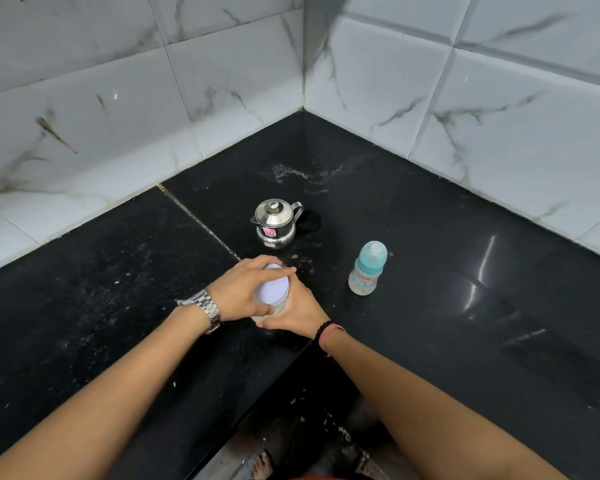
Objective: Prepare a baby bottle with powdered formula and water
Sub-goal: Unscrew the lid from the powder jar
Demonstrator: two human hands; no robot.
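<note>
A clear jar with a pale lilac lid (274, 289) stands on the black counter (430, 271) near its inner front corner. My left hand (246, 289) lies over the lid, fingers curled around its rim. My right hand (300, 308) wraps the jar's body from the right side. The jar's contents are mostly hidden by my hands. A baby bottle (367, 268) with a teal collar and a clear cap stands upright to the right, apart from both hands. A small steel pot with a lid and handle (276, 221) stands behind the jar.
Marble-patterned wall tiles (153, 116) enclose the L-shaped counter at the back. White specks and wet smears mark the counter near the far corner (302, 174). The counter's front edge drops to the floor, where my feet (262, 465) show.
</note>
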